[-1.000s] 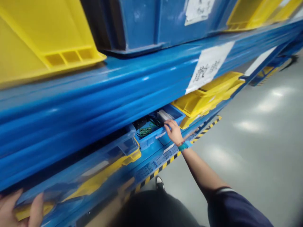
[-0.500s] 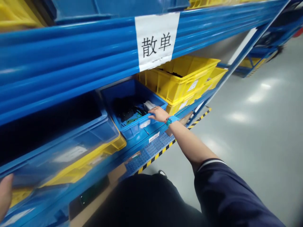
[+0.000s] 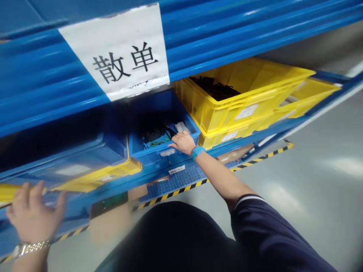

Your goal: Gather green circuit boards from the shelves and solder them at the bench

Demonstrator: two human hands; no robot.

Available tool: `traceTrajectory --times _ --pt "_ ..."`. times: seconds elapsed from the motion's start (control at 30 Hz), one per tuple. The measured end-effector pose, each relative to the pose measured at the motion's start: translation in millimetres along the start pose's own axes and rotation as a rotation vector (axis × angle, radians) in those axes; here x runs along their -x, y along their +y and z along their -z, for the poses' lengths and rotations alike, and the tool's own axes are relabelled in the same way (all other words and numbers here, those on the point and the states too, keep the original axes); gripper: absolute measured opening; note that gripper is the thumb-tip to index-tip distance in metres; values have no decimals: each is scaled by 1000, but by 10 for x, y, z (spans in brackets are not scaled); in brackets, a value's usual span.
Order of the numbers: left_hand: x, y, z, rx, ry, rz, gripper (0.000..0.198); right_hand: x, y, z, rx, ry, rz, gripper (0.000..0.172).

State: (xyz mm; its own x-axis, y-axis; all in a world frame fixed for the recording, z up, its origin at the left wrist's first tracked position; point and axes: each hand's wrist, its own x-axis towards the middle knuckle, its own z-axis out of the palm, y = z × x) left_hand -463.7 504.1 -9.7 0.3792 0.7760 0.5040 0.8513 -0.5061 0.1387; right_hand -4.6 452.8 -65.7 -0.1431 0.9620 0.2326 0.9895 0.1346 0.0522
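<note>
My right hand (image 3: pixel 183 142) is on the front rim of a blue plastic bin (image 3: pixel 149 155), thumb outside and fingers curled over the edge. Inside the bin lie dark parts (image 3: pixel 153 134), a green item (image 3: pixel 157 144) and a white piece (image 3: pixel 180 127) close to my fingertips. Shadow hides the back of the bin. At the lower left, my left hand (image 3: pixel 35 213) is open with fingers spread, in front of another yellow bin (image 3: pixel 98 180) and blurred by motion. I cannot tell whether it touches anything.
Stacked yellow bins (image 3: pixel 227 117) stand right of the blue bin, the upper one holding black items. A larger blue bin (image 3: pixel 76 158) stands to the left. Overhead runs a blue shelf beam (image 3: pixel 227 41) with a white paper sign (image 3: pixel 127 49). Striped tape (image 3: pixel 170 194) marks the floor.
The view has turned and come closer to the shelf. My left hand has come further into view at the lower left, fingers spread. My right hand stays at the blue bin's rim.
</note>
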Motion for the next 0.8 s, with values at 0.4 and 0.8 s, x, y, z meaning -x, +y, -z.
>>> traceTrajectory --times 0.4,0.8 --pt "415 199 -35 -162 16 31 83 2 120 -5 -13 62 87 55" --pt "391 1064 -772 -25 -263 -221 47 158 2 -93 -1 105 22 57"
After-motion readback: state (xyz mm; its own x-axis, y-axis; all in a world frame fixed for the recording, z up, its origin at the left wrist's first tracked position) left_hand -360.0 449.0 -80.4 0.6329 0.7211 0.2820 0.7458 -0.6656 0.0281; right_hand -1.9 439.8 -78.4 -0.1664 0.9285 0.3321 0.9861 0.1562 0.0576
